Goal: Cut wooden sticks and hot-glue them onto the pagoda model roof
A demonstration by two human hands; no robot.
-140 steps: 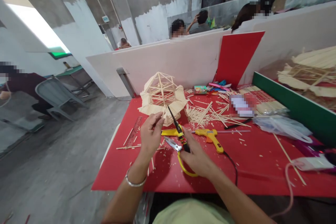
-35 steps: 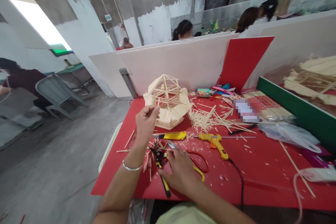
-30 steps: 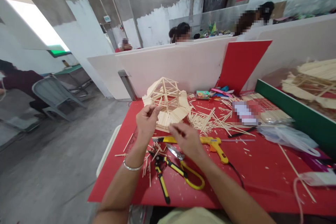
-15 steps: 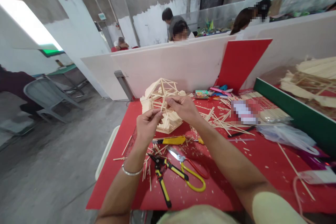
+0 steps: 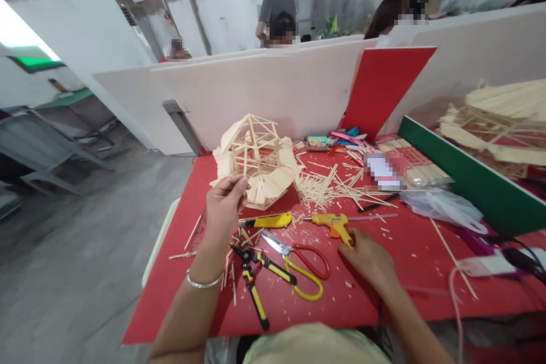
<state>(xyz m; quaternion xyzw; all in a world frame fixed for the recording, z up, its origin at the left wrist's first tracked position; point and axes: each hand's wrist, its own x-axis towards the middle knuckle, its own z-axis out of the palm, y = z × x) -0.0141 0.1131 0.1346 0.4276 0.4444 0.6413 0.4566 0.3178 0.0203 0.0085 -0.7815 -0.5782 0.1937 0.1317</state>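
Observation:
A model of thin wooden sticks, with an open frame on top and a ring of flat slats below, stands at the table's back left. My left hand is closed in a pinch at its front, around the lower end of an upright wooden stick. To the right, my right hand grips the handle end of a yellow glue gun, which lies with its nozzle to the left. Between my hands are a yellow utility knife, scissors with red and yellow handles, and black-and-yellow pliers.
Loose sticks and scraps litter the red table. A plastic bag and green board lie right, with another stick model beyond. White panels close off the back. People work behind them.
My right hand has left the stick model and come down and back to the glue gun. My left hand keeps its pinch at the model. The view has shifted slightly.

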